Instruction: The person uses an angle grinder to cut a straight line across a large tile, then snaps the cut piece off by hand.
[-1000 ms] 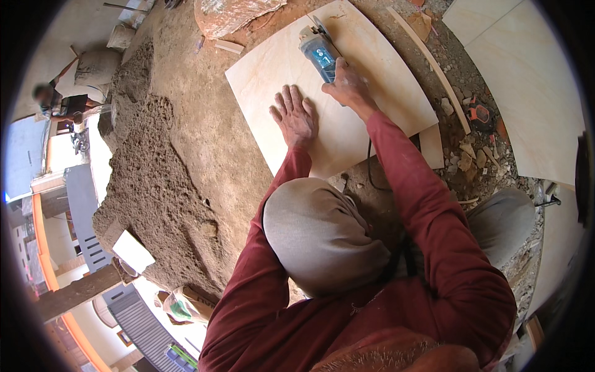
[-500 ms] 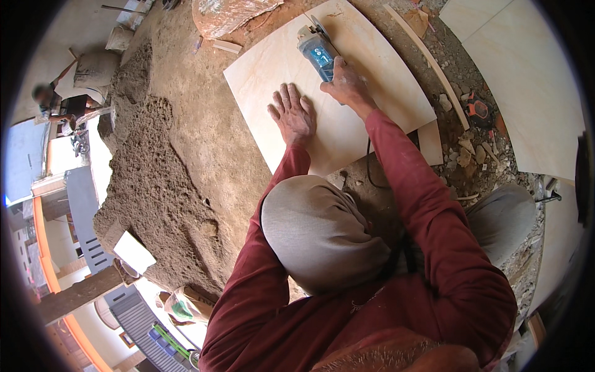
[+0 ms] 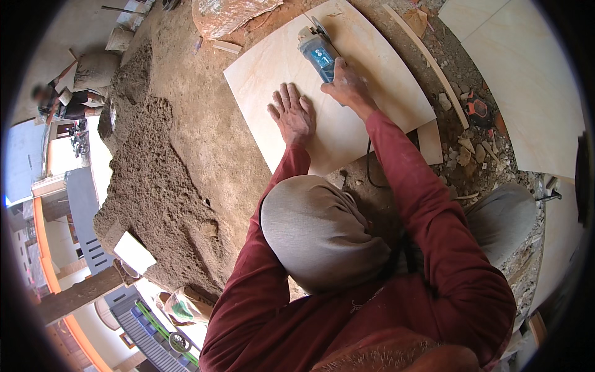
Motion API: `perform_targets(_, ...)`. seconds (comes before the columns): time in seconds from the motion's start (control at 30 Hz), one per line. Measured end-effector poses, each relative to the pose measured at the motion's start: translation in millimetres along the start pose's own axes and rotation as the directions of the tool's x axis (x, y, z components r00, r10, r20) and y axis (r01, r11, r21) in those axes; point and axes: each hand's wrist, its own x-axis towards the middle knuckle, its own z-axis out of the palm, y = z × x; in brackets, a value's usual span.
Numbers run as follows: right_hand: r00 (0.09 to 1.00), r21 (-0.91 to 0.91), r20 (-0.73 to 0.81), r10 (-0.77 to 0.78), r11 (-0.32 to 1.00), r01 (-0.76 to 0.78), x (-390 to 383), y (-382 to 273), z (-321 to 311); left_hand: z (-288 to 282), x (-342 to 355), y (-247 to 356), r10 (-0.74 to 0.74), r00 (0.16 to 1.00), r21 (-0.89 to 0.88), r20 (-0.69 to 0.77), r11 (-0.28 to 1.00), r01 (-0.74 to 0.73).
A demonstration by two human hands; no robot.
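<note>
A large cream floor tile (image 3: 365,80) with faint veining lies on the ground ahead of my knees. My left hand (image 3: 294,116) rests flat on its left part, fingers spread. My right hand (image 3: 348,85) is wrapped round the body of a blue-grey angle grinder (image 3: 319,56). The grinder's cutting disc (image 3: 320,28) stands on edge at the tile's far part, where a thin line runs to the far edge. Whether the disc is spinning I cannot tell. A dark cord (image 3: 370,164) loops down beside my right forearm.
A tape measure (image 3: 478,110) lies among rubble on the right, near a curved-looking wooden strip (image 3: 427,62). More large tiles (image 3: 527,80) stand at far right. A sand heap (image 3: 152,186) spreads on the left. A filled sack (image 3: 229,15) sits beyond the tile. Another person (image 3: 52,102) is at far left.
My hands, the grinder and the tile look unmoved. The person at far left has shifted position, and a green wheeled thing at lower left has moved further into view.
</note>
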Motion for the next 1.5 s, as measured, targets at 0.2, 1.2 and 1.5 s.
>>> perform_targets(0.2,1.000,0.020,-0.018,-0.021,1.000,0.021,-8,4,-1,-1,0,2,-0.003,1.000,-0.006,0.004,1.000,0.003)
perform_targets(1.2,0.999,0.076,0.035,0.026,0.997,-0.028,-23,2,-8,5,1,-6,0.024,0.999,0.002,-0.038,1.000,-0.024)
perform_targets(1.5,0.999,0.079,0.028,0.041,0.996,-0.043,-30,5,-6,6,0,-9,0.031,0.999,-0.006,-0.032,0.999,-0.032)
